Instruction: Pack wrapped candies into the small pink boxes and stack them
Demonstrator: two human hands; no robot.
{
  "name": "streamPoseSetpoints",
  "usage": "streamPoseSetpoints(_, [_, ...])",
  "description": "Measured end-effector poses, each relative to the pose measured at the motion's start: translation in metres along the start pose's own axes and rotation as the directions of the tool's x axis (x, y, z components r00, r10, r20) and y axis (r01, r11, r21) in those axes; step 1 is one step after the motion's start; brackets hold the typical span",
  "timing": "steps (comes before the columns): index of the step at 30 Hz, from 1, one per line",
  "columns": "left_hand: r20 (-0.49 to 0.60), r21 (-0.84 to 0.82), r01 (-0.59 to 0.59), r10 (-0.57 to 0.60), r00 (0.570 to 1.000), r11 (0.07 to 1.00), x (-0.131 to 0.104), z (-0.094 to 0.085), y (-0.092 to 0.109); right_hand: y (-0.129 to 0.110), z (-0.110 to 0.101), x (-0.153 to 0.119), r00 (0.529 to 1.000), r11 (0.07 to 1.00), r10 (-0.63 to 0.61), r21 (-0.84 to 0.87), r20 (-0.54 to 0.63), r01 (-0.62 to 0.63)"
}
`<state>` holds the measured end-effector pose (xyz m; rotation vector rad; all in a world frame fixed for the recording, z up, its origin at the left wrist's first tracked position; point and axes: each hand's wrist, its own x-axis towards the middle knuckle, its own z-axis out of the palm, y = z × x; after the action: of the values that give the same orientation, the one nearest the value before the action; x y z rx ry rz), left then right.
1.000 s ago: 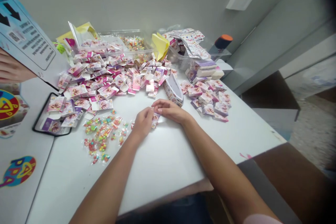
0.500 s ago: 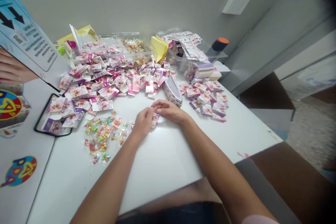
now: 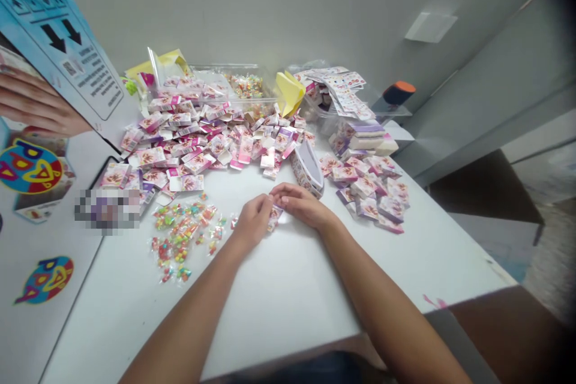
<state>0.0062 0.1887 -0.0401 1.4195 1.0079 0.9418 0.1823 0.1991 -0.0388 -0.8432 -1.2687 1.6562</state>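
Both hands meet above the white table [image 3: 288, 288] around a small printed carton [image 3: 274, 218] in pink, white and purple. My left hand [image 3: 254, 219] is closed on the carton's left side. My right hand [image 3: 302, 203] curves over its far side, fingertips at the carton's top and near the left fingertips; part of the carton is hidden by the hands. Left of my left hand lie small clear bags of colourful candy [image 3: 182, 234]. Just beyond my right hand stands an open boat-shaped printed container [image 3: 308, 169].
A heap of small cartons [image 3: 198, 144] spreads along the back left; another pile [image 3: 371, 189] lies right. Behind are a clear bin [image 3: 245, 87] of candy bags and a clear box with sticker sheets [image 3: 344, 90]. A printed display board [image 3: 67, 72] stands left.
The whole view has shifted, so the table's contents sit further right and slightly lower. Both hands stay together on the carton, with only slight finger movement.
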Motion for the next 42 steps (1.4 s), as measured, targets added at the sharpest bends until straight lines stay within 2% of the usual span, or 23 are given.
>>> streamPoseSetpoints(4, [-0.017,-0.036,0.018,-0.018,1.000,0.999,0.000,-0.001,0.001,-0.001,0.004,-0.001,0.999,0.996,-0.046,-0.078,-0.021,0.044])
streamPoseSetpoints(8, [0.014,-0.114,0.066,-0.065,0.998,0.991,0.001,-0.001,0.002,0.000,0.012,-0.003,0.989,0.978,-0.118,-0.185,-0.086,0.101])
streamPoseSetpoints(12, [0.031,-0.171,0.074,-0.070,0.997,0.982,0.003,-0.002,0.002,0.001,0.020,-0.008,0.959,0.933,-0.224,-0.323,-0.176,0.158])
streamPoseSetpoints(16, [0.026,-0.191,0.076,-0.073,0.997,0.979,0.006,-0.003,0.001,-0.001,0.027,-0.009,0.928,0.873,-0.313,-0.446,-0.204,0.197])
streamPoseSetpoints(18, [0.010,-0.195,0.078,-0.077,0.997,0.978,0.008,-0.004,-0.001,0.000,0.031,-0.007,0.910,0.815,-0.368,-0.537,-0.191,0.217])
streamPoseSetpoints(23, [-0.022,-0.183,0.097,-0.103,0.994,0.978,0.009,-0.006,-0.008,0.005,0.032,-0.001,0.853,0.584,-0.512,-0.768,-0.096,0.264])
streamPoseSetpoints(28, [-0.053,-0.162,0.127,-0.137,0.989,0.978,0.005,-0.007,-0.010,0.006,0.033,-0.001,0.831,0.492,-0.556,-0.805,0.003,0.332])
streamPoseSetpoints(35, [-0.050,-0.163,0.163,-0.173,0.984,0.973,0.000,-0.005,-0.004,0.002,0.040,-0.004,0.804,0.469,-0.593,-0.793,0.041,0.387])
streamPoseSetpoints(42, [-0.047,-0.151,0.158,-0.166,0.985,0.976,-0.005,-0.004,0.012,0.009,0.042,-0.013,0.841,0.607,-0.538,-0.715,-0.049,0.347])
